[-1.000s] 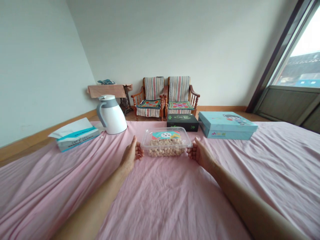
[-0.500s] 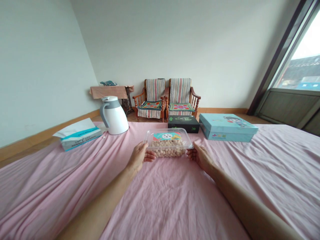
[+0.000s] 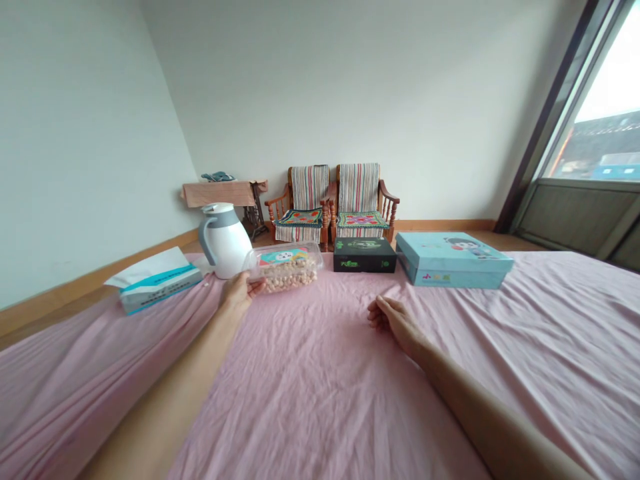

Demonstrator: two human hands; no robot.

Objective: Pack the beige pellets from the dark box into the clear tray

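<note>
My left hand [image 3: 245, 288] grips the left end of a clear plastic box of nuts [image 3: 290, 275], which carries a colourful label under its lid. The contents look like small beige nuts or snacks. Just behind that hand stands a white and grey thermos jug [image 3: 229, 243], close to the box's left end. Over the pink cloth, my right hand [image 3: 393, 320] is apart from the box, its fingers curled in with nothing seen in them. Nearest to it is a black box [image 3: 365, 256] with green print.
A pack of tissues [image 3: 160, 283] lies at the left. Right of the black box sits a light blue box [image 3: 453, 263] with a cartoon print. The pink cloth [image 3: 320, 400] is wrinkled. Two wooden armchairs [image 3: 357, 200] and a cloth-covered side table [image 3: 220, 193] stand behind.
The plastic box of nuts has moved left and back, to beside the jug, in my left hand. My right hand has let go of its right end and closed.
</note>
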